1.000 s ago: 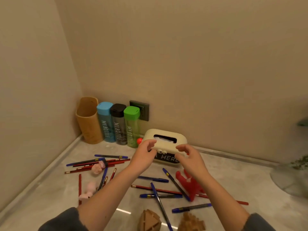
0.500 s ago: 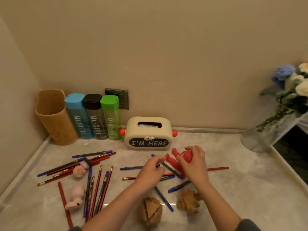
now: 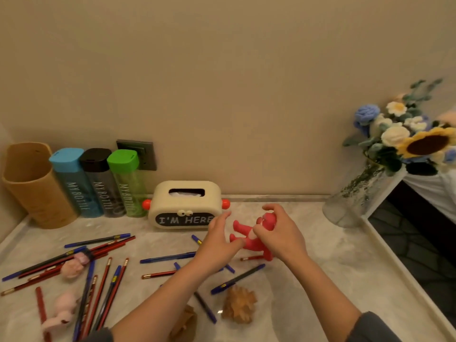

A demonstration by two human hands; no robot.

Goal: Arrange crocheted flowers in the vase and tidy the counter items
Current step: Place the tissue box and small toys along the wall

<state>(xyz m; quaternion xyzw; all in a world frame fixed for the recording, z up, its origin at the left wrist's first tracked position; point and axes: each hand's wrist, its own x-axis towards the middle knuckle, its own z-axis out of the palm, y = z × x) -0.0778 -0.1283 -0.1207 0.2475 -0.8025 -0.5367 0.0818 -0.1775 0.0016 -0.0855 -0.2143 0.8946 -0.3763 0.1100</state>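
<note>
red rubbery doll figure point(image 3: 244, 239) beside the cream tissue box point(image 3: 187, 201) on the marble desk point(image 3: 357, 255): right hand point(image 3: 281, 233) grasps its torso, left hand point(image 3: 219, 243) released by its legs. best lift it clear of the blue and red pens point(image 3: 167, 257).

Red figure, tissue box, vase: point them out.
red figure point(image 3: 255, 245), head view, its body
tissue box point(image 3: 185, 204), head view, cream shell below slot
vase point(image 3: 355, 201), head view, glass wall

Both forearms extended forward, close together. Left hand point(image 3: 218, 239) relaxed, fingers straight, palm down. Right hand point(image 3: 280, 234) gripped red figure point(image 3: 254, 244), fingers curled.
</note>
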